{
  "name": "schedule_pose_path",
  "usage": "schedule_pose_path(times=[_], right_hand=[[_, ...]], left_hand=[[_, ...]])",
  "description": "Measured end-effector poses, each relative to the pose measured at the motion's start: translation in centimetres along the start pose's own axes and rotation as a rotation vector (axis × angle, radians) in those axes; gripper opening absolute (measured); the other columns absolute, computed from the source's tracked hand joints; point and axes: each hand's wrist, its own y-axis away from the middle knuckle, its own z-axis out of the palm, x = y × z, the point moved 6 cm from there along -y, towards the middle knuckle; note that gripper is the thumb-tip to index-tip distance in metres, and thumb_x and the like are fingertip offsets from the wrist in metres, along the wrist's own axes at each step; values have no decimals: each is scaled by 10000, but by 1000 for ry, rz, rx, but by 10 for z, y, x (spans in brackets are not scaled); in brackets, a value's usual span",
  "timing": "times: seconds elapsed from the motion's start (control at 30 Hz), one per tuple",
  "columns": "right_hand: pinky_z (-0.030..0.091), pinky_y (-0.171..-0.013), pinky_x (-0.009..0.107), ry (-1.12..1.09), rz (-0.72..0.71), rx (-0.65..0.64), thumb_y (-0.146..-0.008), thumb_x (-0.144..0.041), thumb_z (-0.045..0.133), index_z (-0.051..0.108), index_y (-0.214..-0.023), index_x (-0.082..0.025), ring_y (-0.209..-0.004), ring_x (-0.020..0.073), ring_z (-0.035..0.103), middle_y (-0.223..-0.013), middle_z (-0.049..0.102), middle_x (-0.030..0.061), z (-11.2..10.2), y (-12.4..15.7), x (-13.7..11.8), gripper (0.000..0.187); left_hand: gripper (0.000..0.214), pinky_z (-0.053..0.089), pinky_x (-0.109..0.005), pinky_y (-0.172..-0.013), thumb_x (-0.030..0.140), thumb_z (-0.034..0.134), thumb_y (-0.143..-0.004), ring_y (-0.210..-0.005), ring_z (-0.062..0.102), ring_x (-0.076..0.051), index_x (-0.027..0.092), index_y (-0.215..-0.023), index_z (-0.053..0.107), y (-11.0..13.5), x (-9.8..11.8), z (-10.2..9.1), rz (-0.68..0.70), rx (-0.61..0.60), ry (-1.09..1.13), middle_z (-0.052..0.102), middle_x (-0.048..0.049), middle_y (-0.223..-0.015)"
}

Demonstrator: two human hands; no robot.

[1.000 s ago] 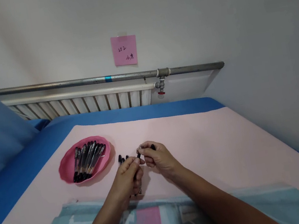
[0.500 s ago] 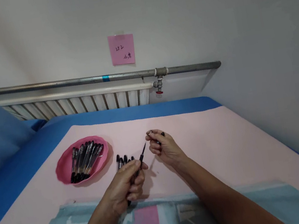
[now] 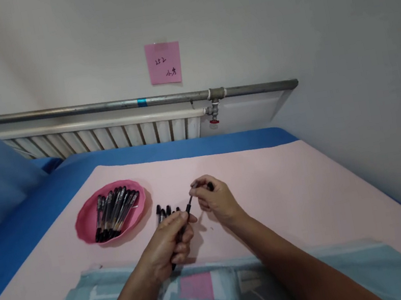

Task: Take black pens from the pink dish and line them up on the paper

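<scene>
My left hand (image 3: 172,243) is closed round a black gel pen (image 3: 188,208), which tilts up to the right with its thin refill sticking out of the front end. At the refill's point, the fingertips of my right hand (image 3: 215,199) pinch a small shiny piece (image 3: 194,185), too small to make out fully. A black piece that looks like a pen cap (image 3: 210,186) is tucked between the fingers of that same hand. Just behind my left hand lie several black-capped pens (image 3: 163,211), partly hidden by it.
To the left, a pink scalloped dish (image 3: 82,227) holds a pile of black pens (image 3: 118,211). Pale pink sheeting (image 3: 290,196) covers the blue-edged table, and a blue patterned cloth (image 3: 105,291) lies at the near edge. Behind stand a radiator (image 3: 135,134) and a metal pipe (image 3: 100,106).
My right hand has moved left and slightly down, bringing the small shiny piece from beside the refill onto its tip. The left hand keeps its hold on the pen.
</scene>
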Motion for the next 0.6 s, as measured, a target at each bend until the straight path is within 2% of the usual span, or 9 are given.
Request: schedule_pose_path(times=[0.07,0.17,0.27,0.33,0.4,0.5,0.6], right_hand=[[186,-316,157,-39,-64,125,-579,-164,641,526,-691,-168,-326,17,314,-487,439,-90,-19,-10,-6,161],[190,-317,157,-78,-210,366,-564,-179,619,491,-695,-172,-344,13,308,-545,462,-77,-60,-24,-23,183],[210,-334,142,-66,-266,460,-586,-202,584,427,-698,-192,-370,2,303,-607,462,-83,-89,-31,-38,193],[206,-336,138,-24,-228,429,-584,-193,578,414,-681,-193,-369,1,303,-597,458,-85,-93,-33,-40,191],[195,-326,146,47,-141,333,-560,-165,597,441,-653,-184,-355,13,320,-551,458,-79,-85,-32,-32,183],[203,-313,167,167,0,144,-542,-138,621,507,-624,-167,-331,40,341,-472,445,-70,-60,-28,-8,143],[250,-327,180,370,66,12,-598,-179,600,537,-657,-172,-342,58,367,-457,436,-70,-42,-23,15,87]], left_hand=[[261,93,-123,-294,435,535,-775,-336,170,-6,181,-836,522,0,-2,2,1,12,-50,377,84,-526],[256,178,-131,-301,430,531,-769,-346,266,-27,177,-816,532,-1,-4,4,22,43,-130,432,67,-523],[265,333,-163,-395,425,558,-745,-445,423,-60,165,-797,560,-3,-3,5,102,85,-178,520,29,-597],[265,392,-181,-518,405,599,-718,-571,494,-77,153,-799,599,-5,2,2,202,131,-208,570,3,-696],[286,382,-183,-576,401,622,-696,-643,502,-88,153,-837,637,-7,6,-3,277,202,-257,586,-2,-746],[337,347,-192,-544,435,617,-685,-614,483,-98,167,-884,660,-9,10,-9,322,285,-363,587,10,-709],[335,339,-205,-520,445,587,-702,-591,491,-114,162,-864,667,-12,13,-10,381,340,-520,590,7,-672]])
